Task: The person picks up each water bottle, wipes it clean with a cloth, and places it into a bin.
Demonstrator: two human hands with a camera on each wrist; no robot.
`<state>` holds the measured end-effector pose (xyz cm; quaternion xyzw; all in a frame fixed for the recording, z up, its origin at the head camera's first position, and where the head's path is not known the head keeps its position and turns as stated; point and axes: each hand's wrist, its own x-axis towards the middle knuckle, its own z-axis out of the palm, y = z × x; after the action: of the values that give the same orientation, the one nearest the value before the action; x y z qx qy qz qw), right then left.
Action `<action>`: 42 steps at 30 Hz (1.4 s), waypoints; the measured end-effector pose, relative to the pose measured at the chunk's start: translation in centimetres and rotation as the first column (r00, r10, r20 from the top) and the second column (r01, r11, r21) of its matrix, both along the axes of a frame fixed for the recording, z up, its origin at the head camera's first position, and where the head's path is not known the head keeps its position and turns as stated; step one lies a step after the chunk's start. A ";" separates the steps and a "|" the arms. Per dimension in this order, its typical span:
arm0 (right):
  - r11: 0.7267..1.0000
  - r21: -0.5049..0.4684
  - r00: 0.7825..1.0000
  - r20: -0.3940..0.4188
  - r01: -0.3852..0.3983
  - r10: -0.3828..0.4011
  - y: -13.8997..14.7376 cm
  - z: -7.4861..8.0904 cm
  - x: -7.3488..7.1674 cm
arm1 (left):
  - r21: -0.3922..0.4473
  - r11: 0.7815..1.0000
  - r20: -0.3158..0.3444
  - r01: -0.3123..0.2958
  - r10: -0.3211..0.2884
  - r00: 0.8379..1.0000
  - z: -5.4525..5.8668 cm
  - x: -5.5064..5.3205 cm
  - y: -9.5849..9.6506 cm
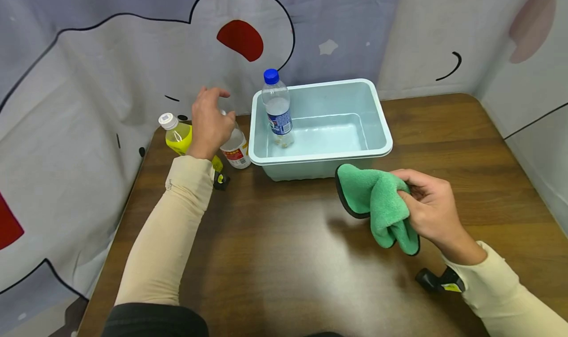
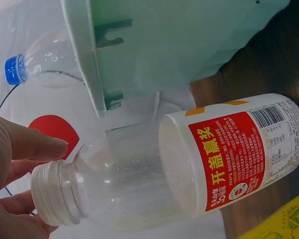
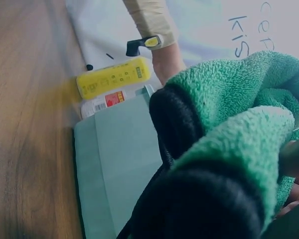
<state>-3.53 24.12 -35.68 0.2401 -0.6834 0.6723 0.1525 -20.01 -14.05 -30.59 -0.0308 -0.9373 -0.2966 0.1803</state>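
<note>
The green towel (image 1: 388, 204) is pinched by the right hand (image 1: 429, 208), near the light-blue plastic tub (image 1: 306, 172). The left hand (image 1: 210, 125) is spread around the white cap (image 2: 52, 194) of the clear bottle (image 1: 235, 148), between tub and yellow bottle (image 1: 178, 137). That cap is best gripped softly, so nothing gets tipped over.

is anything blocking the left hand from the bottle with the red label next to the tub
Nothing visible blocks it. The left hand is right at the cap of the red-label bottle. The yellow bottle and the tub stand on either side, not between.
</note>
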 end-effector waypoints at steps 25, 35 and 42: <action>0.996 -0.078 0.999 -0.002 -0.033 0.033 0.1 -0.5 0.0 | 0.376 0.906 0.126 -0.194 0.157 0.979 -5.1 1.5 0.0; 0.987 -0.158 0.999 -0.037 -0.039 0.033 0.1 -0.9 -0.1 | 0.419 0.888 0.097 -0.187 0.161 0.982 -5.6 2.0 -0.3; 0.984 -0.172 0.999 -0.040 -0.037 0.030 0.1 -0.9 -0.2 | 0.395 0.904 0.036 -0.165 0.164 0.986 -5.1 3.2 0.0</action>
<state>-3.77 24.24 -36.62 0.2499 -0.6156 0.7268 0.1741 -16.86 -14.10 -35.67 0.0858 -0.8571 -0.4643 0.2061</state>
